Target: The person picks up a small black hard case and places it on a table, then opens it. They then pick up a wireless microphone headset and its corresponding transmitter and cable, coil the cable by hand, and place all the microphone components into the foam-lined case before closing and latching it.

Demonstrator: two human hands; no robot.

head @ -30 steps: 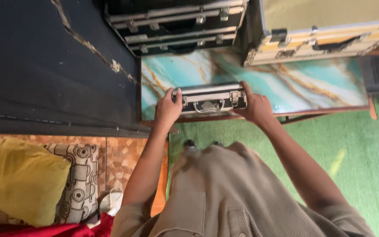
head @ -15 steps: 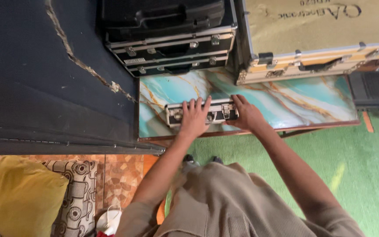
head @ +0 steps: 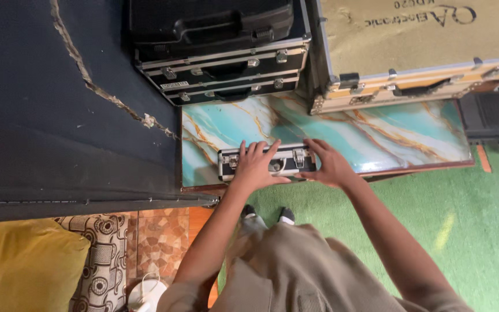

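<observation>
Both hands, left hand (head: 255,169) and right hand (head: 330,167), lie with fingers spread flat on the small metal case (head: 284,162), which might slide off the table's near edge (head: 330,172) just beneath the fingertips.

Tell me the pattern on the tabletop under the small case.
Teal and white marble swirls with orange-gold veins on the tabletop, clearest in the head view.

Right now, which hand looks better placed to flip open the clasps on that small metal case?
Probably the left hand: its fingers lie across the front of the small case. The right hand only grips the end.
</observation>
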